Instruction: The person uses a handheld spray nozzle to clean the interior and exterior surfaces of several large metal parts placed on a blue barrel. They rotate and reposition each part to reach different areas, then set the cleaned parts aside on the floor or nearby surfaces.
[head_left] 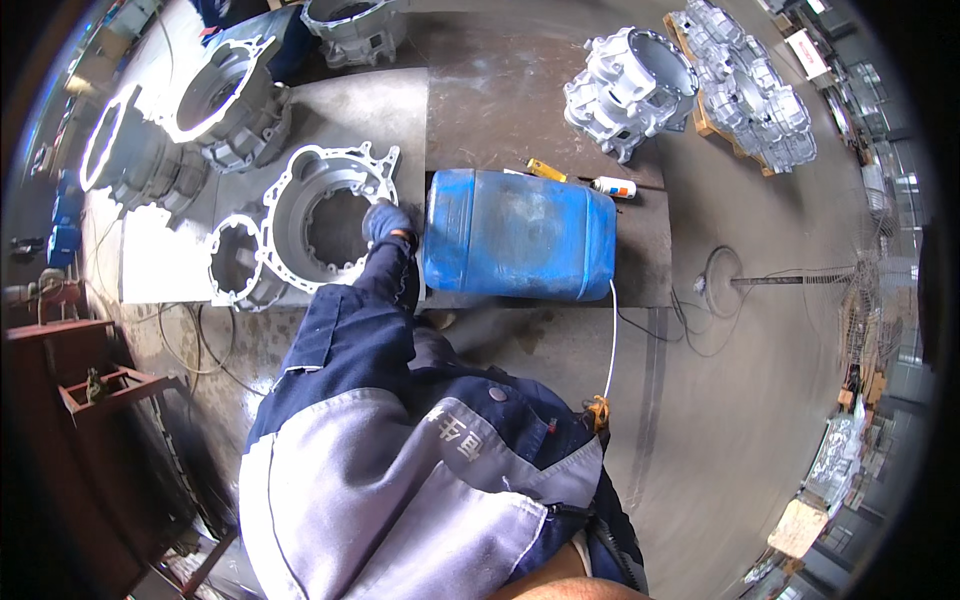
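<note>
My left hand (388, 222), in a dark blue-grey glove, is at the right rim of a large aluminium gearbox housing (292, 225). The fingers look curled over that rim; their tips are hidden. The housing lies with its wide ring-shaped opening facing up, bolt lugs around the edge. Against its lower left side sits a smaller ring-shaped opening (216, 262); I cannot tell if it is a separate casting. Just right of the glove, a scuffed blue plastic drum (540, 235) lies on its side. My right hand does not show.
More housings (225, 105) stand at the far left, and another (630, 90) at the far right. Castings sit on a wooden pallet (708, 125) beyond. Behind the drum lie a spray can (614, 187) and a yellow object (547, 170). A white cord (614, 340) hangs beside me.
</note>
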